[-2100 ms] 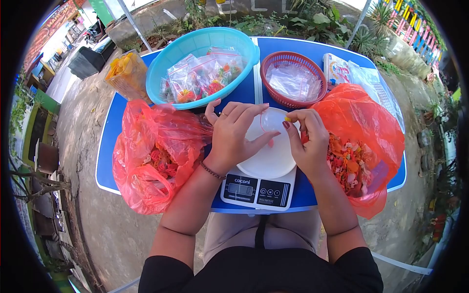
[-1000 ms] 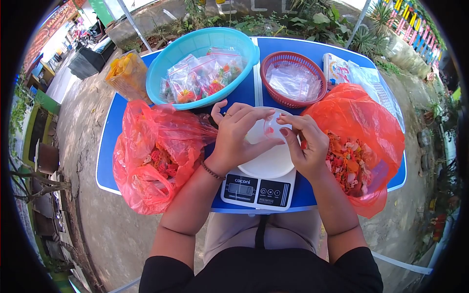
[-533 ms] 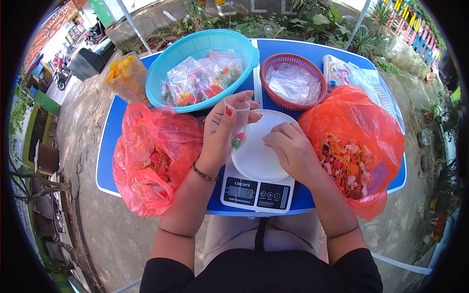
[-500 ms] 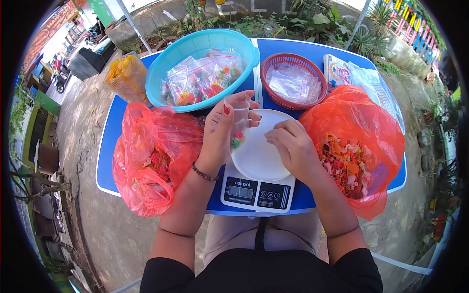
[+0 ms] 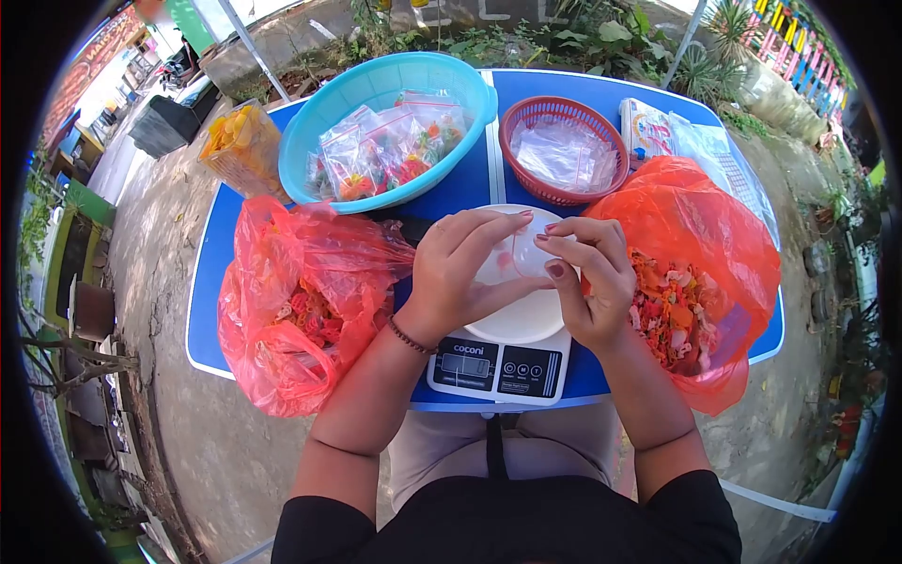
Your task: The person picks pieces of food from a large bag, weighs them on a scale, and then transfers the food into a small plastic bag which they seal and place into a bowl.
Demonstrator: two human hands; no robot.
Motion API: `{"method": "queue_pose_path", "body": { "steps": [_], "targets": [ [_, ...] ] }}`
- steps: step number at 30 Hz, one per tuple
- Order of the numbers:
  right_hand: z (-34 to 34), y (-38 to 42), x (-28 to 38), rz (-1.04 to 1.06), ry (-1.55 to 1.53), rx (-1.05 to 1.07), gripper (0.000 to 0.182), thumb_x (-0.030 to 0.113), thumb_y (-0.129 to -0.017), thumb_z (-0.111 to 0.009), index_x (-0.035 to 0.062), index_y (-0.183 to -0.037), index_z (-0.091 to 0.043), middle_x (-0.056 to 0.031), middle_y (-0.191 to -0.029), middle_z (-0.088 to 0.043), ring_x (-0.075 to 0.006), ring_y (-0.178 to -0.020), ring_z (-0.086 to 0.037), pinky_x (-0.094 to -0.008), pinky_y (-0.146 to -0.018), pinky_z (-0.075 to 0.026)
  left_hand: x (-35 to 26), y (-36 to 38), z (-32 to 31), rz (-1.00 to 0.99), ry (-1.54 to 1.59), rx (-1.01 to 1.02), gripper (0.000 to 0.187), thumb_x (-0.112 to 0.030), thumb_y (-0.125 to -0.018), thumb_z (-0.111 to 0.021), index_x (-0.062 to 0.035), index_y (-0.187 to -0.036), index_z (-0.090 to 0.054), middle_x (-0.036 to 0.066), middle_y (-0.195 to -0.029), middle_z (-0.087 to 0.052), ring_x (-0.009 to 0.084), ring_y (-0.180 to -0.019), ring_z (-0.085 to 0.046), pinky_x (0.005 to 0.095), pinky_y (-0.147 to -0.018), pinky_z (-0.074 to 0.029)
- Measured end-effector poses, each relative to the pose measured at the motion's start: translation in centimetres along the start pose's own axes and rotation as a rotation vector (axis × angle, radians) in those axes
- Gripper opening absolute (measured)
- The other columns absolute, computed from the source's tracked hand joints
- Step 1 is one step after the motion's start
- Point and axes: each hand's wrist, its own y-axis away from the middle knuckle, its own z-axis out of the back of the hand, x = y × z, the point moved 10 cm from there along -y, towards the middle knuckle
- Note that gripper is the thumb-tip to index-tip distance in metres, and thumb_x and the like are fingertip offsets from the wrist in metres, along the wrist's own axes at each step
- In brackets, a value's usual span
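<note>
Above the white plate [image 5: 526, 324] of the kitchen scale [image 5: 451, 381], a small clear zip bag [image 5: 519, 242] is held between both hands. My left hand [image 5: 462, 268] grips it from the left, thumb below and fingers above. At its right side, my right hand [image 5: 597, 277] pinches the edge with thumb and fingertips. A small reddish spot shows through the plastic; the rest of its contents is hard to make out. The scale's display appears to read 0.
A turquoise basin [image 5: 296, 155] of filled bags and a red basket [image 5: 620, 174] of clear bags stand at the back. Red plastic bags with colourful pieces flank the scale, left [image 5: 272, 367] and right [image 5: 723, 226]. A tub of yellow pieces [image 5: 240, 150] stands back left.
My left hand has moved right and down with the zip bag, over the plate. The right hand has come up to it and now pinches its edge.
</note>
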Motion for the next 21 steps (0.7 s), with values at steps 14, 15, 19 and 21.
{"method": "queue_pose_path", "body": {
  "steps": [14,15,19,21],
  "targets": [
    [-0.5,1.6,-5.0,-0.371,-0.422,-0.118,0.017,0.001,-0.096,-0.068,0.0003,-0.113,-0.065,-0.0076,-0.104,-0.062,-0.0096,-0.083,-0.052,-0.0249,-0.076,-0.045,4.0,1.6,-2.3,0.452,0.507,0.105,0.035,-0.007,-0.09,-0.08,0.0018,-0.118,-0.062,0.012,-0.104,-0.076,0.0113,-0.09,-0.072,0.0254,-0.077,-0.054],
    [-0.9,1.9,-5.4,-0.444,-0.48,-0.104,0.018,0.002,-0.096,-0.068,-0.0006,-0.113,-0.064,-0.0069,-0.103,-0.062,-0.009,-0.083,-0.052,-0.0243,-0.076,-0.044,4.1,1.6,-2.2,0.447,0.532,0.075,0.031,-0.005,-0.091,-0.077,0.0024,-0.117,-0.063,0.011,-0.101,-0.076,0.0111,-0.089,-0.072,0.0249,-0.076,-0.054],
    [-2.1,2.8,-6.1,-0.512,-0.624,-0.005,0.014,0.005,-0.097,-0.068,-0.0016,-0.108,-0.063,-0.005,-0.1,-0.062,-0.0084,-0.084,-0.051,-0.0232,-0.078,-0.042,3.7,1.2,-1.9,0.395,0.543,0.062,0.022,-0.004,-0.095,-0.072,0.0039,-0.114,-0.065,0.01,-0.093,-0.077,0.0114,-0.085,-0.073,0.0249,-0.075,-0.056],
    [-1.7,2.5,-5.7,-0.442,-0.56,0.001,0.01,0.003,-0.096,-0.066,-0.0013,-0.104,-0.063,-0.0048,-0.098,-0.062,-0.0089,-0.083,-0.051,-0.0237,-0.078,-0.042,3.7,1.3,-2.0,0.391,0.542,0.089,0.019,-0.005,-0.096,-0.071,0.0041,-0.112,-0.066,0.01,-0.091,-0.076,0.0116,-0.084,-0.073,0.0253,-0.075,-0.057]
  ]
}}
